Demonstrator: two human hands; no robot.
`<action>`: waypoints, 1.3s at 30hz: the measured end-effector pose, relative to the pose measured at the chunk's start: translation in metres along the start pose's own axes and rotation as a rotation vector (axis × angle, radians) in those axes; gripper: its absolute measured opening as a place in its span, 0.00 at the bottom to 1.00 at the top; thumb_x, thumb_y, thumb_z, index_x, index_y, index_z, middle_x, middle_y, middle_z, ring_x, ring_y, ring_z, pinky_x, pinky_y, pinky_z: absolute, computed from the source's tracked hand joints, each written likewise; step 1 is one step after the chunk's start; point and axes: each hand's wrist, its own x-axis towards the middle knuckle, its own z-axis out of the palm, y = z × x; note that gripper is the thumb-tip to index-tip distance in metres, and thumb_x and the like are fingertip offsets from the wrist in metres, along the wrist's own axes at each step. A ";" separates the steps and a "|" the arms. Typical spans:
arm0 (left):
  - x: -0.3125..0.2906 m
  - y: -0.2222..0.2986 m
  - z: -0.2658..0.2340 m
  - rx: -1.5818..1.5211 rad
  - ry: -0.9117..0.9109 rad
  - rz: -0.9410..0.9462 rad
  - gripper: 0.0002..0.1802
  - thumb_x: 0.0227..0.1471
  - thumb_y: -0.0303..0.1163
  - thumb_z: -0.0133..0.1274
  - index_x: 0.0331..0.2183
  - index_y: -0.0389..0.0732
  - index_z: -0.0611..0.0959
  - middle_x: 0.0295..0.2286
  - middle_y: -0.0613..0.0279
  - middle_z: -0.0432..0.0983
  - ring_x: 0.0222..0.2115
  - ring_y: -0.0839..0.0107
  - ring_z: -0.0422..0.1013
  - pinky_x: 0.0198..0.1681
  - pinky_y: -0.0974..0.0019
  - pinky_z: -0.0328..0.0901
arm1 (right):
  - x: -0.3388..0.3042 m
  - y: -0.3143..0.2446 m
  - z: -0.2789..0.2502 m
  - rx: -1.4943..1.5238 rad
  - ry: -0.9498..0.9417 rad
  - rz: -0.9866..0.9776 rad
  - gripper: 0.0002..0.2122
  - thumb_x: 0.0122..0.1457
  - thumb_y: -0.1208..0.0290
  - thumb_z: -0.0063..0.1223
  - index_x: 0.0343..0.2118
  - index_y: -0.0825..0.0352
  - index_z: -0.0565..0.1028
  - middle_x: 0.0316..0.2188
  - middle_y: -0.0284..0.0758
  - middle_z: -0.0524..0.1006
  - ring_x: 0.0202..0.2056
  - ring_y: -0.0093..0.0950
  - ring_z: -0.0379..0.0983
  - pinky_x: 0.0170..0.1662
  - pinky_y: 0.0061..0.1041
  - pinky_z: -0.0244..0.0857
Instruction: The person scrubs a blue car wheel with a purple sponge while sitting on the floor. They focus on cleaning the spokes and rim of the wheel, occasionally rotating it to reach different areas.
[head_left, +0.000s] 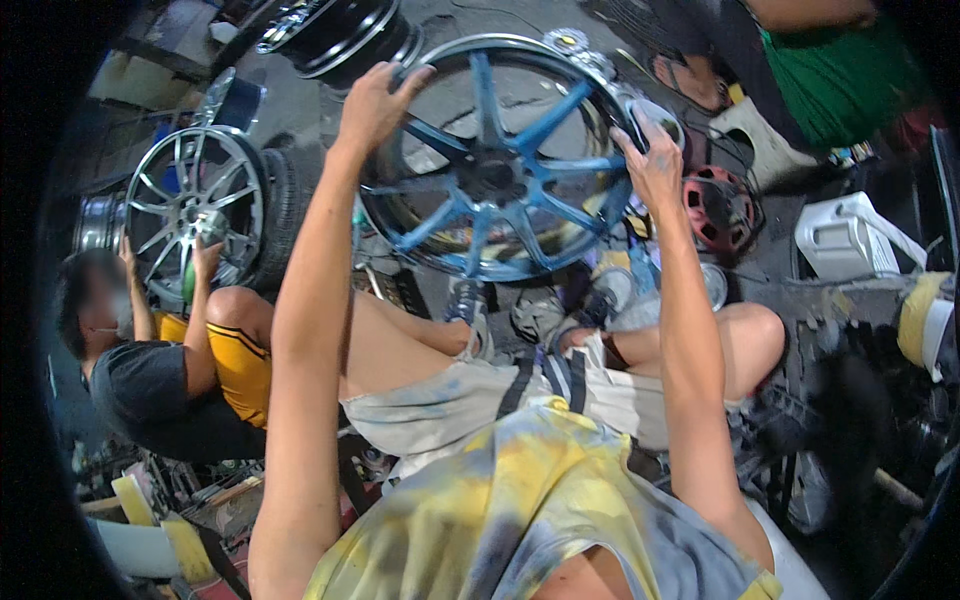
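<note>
A blue multi-spoke wheel rim point(484, 95) with a shiny outer lip stands in front of me, just beyond my feet. My left hand point(378, 108) grips its upper left edge, with the thumb lying along the lip. On the opposite side my right hand point(654, 162) holds the right edge, its fingers on the lip. The rim's hub is dark, and between the spokes the inside of the barrel shows. Part of each hand's grip behind the lip is hidden.
At the left, a seated person point(150, 390) handles a silver spoked wheel point(165, 205) beside a tire point(285, 210). More rims point(345, 40) lie at the back. Another person's sandalled foot point(690, 80) is at the far right, near a red round part point(718, 208) and a white jug point(845, 238).
</note>
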 end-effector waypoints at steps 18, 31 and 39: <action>0.003 0.030 0.024 0.137 0.076 -0.139 0.38 0.61 0.62 0.48 0.30 0.31 0.86 0.28 0.33 0.80 0.34 0.38 0.79 0.41 0.43 0.72 | -0.241 0.041 0.102 0.011 -1.092 0.394 0.17 0.56 0.53 0.63 0.38 0.63 0.84 0.40 0.48 0.82 0.44 0.48 0.78 0.47 0.42 0.72; -0.017 -0.013 0.003 0.025 -0.078 -0.110 0.35 0.66 0.58 0.42 0.34 0.31 0.82 0.25 0.36 0.76 0.30 0.38 0.74 0.37 0.47 0.65 | -0.210 0.106 0.062 -0.495 -0.197 0.871 0.19 0.48 0.54 0.72 0.34 0.65 0.82 0.47 0.49 0.79 0.50 0.46 0.75 0.51 0.43 0.70; -0.028 -0.004 -0.007 -0.033 -0.098 -0.107 0.33 0.65 0.55 0.47 0.25 0.31 0.79 0.22 0.39 0.73 0.25 0.41 0.71 0.33 0.48 0.64 | -0.243 0.197 0.073 0.187 -0.415 0.985 0.06 0.57 0.75 0.60 0.34 0.70 0.74 0.25 0.36 0.79 0.23 0.31 0.81 0.29 0.27 0.76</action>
